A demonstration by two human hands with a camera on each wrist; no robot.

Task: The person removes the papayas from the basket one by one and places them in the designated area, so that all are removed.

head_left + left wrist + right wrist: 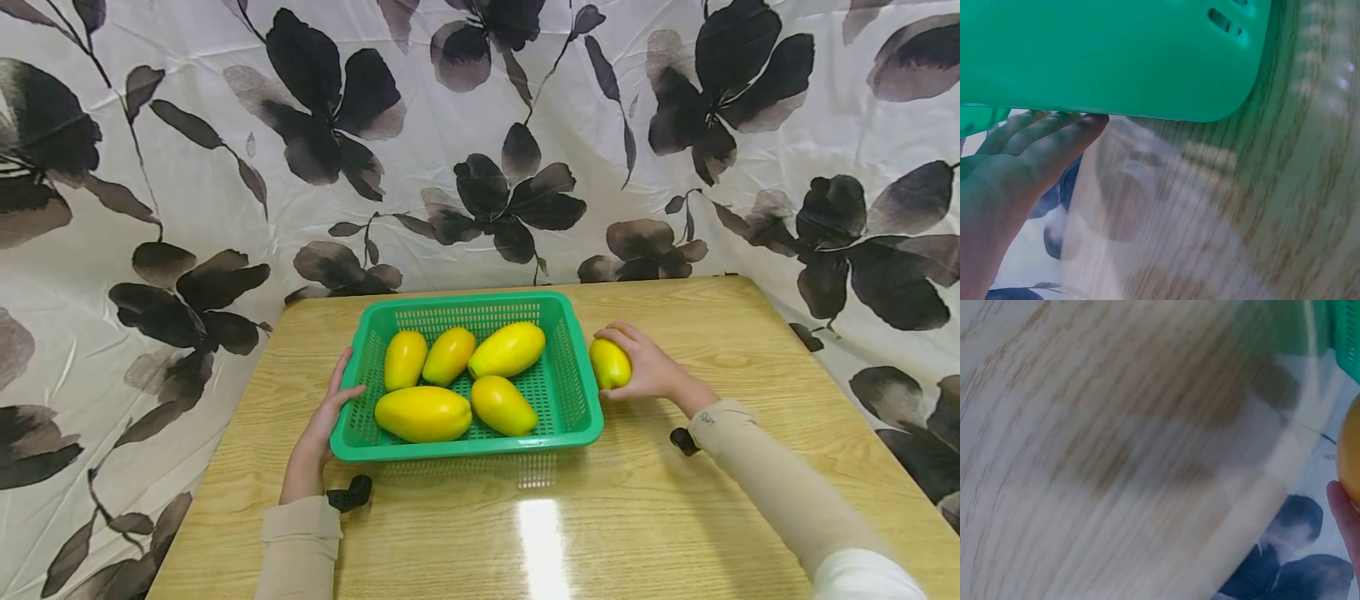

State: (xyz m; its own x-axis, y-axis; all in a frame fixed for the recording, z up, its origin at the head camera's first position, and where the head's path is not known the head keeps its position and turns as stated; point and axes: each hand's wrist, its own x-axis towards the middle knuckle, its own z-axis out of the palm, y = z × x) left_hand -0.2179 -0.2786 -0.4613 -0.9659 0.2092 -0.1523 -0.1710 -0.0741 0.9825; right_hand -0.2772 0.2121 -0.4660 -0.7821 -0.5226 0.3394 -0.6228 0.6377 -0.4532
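A green basket [465, 451] with several yellow fruits, one of them a long fruit [423, 414] at its front left, stands on the wooden table. My left hand [322, 425] rests against the basket's left side, thumb over the rim; in the left wrist view its straight fingers [1054, 140] touch the green wall [1116, 62]. Just outside the basket's right side, my right hand [648, 367] grips a yellow fruit [610, 364] between thumb and fingers. In the right wrist view, only part of that fruit [1350, 453] and a fingertip [1339, 497] show at the right edge.
The wooden table [450, 533] extends in front of the basket and to both sides. A white cloth [420, 125] with dark flowers hangs behind the table and at both sides. Black wrist devices show near the left wrist [350, 493] and right wrist [684, 442].
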